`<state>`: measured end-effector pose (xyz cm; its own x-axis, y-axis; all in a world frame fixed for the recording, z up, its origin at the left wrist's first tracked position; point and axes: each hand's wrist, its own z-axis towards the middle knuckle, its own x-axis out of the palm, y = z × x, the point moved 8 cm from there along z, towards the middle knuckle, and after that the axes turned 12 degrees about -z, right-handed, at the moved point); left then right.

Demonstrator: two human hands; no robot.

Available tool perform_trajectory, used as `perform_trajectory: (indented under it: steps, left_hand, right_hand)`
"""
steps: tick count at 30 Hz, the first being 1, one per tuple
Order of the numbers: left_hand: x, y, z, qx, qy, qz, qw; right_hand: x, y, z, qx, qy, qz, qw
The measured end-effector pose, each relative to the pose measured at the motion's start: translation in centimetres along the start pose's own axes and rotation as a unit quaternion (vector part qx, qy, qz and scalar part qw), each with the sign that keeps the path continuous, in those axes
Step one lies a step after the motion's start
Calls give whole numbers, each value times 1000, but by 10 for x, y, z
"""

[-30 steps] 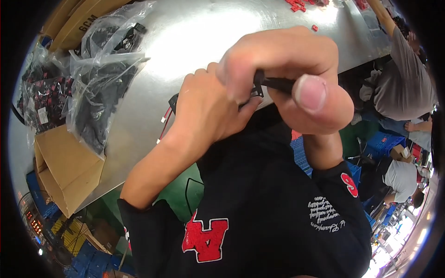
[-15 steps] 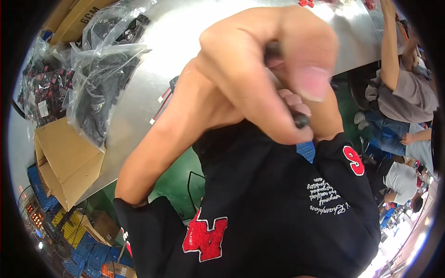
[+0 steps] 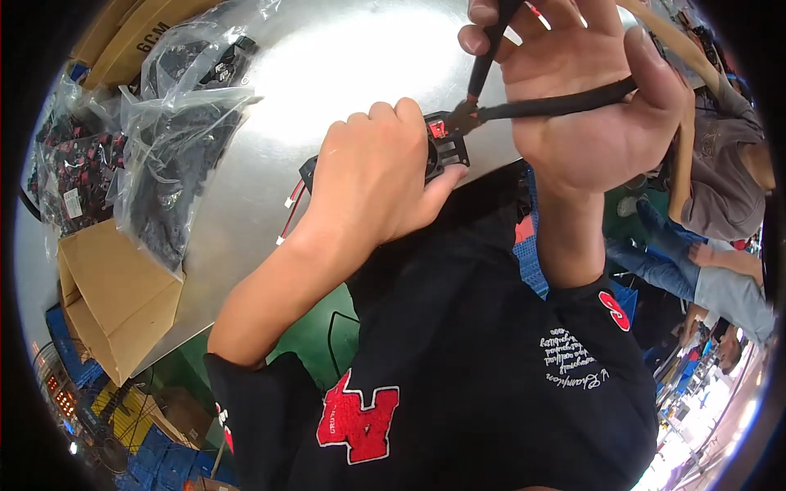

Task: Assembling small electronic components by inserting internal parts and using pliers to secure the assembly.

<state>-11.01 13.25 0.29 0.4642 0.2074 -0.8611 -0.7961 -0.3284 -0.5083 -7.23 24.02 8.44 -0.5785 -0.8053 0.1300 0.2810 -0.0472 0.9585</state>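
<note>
My left hand (image 3: 372, 168) is wrapped over a black plastic frame (image 3: 458, 153) with round openings, holding it at the metal table. A small red part (image 3: 438, 129) sits at the frame's right end, near my fingers. Red and black wires (image 3: 292, 209) with white plugs hang from its left side. My right hand (image 3: 602, 106), palm showing, grips black-handled pliers (image 3: 557, 104). The handles are spread, one between the fingers and the other against the thumb. The pliers' jaws are at the red part; whether they grip it, I cannot tell.
Clear plastic bags (image 3: 176, 147) of black and red parts lie on the table (image 3: 270, 131) at the left. An open cardboard box (image 3: 123, 295) stands at the near left edge, with a fan (image 3: 82, 409) below it. Other people (image 3: 729, 180) are at the right.
My left hand, raised close before me and overlapping my right, has dropped left onto the black frame. My right hand has come into full sight, with the pliers' jaws at the red part.
</note>
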Motion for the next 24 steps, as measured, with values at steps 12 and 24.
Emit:
perform_trajectory:
  steps: [12,24]
  left_hand:
    - [1,0,-1,5,3,9,1000]
    - [-1,-2,0,-4,0,15,1000]
  right_hand:
    - [7,-16,17,-216,217,424,852]
    - [17,5,-12,-14,-80,-113,990]
